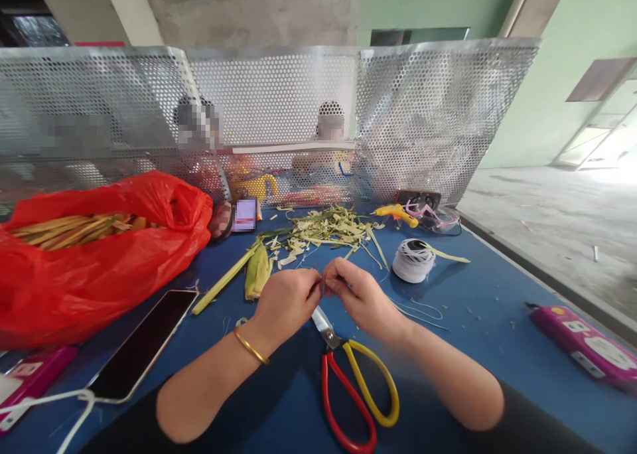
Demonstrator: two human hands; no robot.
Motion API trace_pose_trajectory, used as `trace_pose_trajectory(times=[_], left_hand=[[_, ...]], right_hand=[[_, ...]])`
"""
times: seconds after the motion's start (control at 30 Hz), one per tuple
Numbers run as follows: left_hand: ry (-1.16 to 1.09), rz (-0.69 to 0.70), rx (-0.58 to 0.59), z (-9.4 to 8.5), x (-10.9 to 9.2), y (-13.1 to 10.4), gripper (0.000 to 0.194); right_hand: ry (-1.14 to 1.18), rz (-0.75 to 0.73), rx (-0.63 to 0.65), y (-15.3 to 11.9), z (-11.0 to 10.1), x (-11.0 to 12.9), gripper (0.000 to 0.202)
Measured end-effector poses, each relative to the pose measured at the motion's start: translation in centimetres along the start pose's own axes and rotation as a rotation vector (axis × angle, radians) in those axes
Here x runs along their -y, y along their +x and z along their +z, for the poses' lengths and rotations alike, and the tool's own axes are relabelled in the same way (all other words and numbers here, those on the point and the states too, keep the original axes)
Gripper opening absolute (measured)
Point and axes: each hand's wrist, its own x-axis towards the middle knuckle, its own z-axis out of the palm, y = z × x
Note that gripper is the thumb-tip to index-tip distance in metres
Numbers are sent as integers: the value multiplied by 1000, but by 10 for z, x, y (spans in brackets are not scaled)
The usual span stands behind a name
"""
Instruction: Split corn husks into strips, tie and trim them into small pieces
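Observation:
My left hand [288, 298], with a gold bangle on its wrist, is closed in a pinch over the middle of the table. Close beside it, my right hand [363, 301] pinches too, the fingertips of both almost meeting. What they hold is too small to make out; a reddish spot shows between them. Just below the hands lie scissors [330, 338] with one red and one yellow handle, blades partly hidden. A yellow-green piece of husk [256, 275] and a long stalk [226, 278] lie left of my hands. To the right stands a spool of white string [413, 265].
Shredded plant strips [323, 229] are heaped behind the hands. A red plastic bag [169, 205] of dry stalks and a phone [144, 344] occupy the left. A yellow glue gun [398, 214] lies near the perforated metal screen [293, 95]; people sit beyond it. At right lies a purple device [582, 341].

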Motion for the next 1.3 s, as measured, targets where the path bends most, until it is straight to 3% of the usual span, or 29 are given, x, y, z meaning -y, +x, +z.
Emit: trace_pose_trajectory(times=[0.1,0.23,0.33,0.53,0.67,0.87,1.03,1.3], left_hand=[[95,48,-46,2,0,-2,24],[195,120,-70,0,-5,-8,28],[174,94,-61,-5,-7,-17,27],[-221,-102,127,-15,10,-29,27],[-315,-202,225,-10,28,-28,19],[-640,-213,156,-3,44,-28,16],[-897,-217,35,-1,38,-28,23],[-1175,-412,149,10,30,-30,29]], right_hand=[[13,-8,-36,2,1,-2,19],[-20,-1,18,2,1,-3,20],[-25,-66,58,2,2,-4,19],[38,-141,194,1,10,-12,15],[68,-135,270,-1,16,-17,18],[79,-118,298,-1,21,-23,18],[106,-89,280,-1,24,-28,17],[112,-60,285,-2,27,-28,17]])
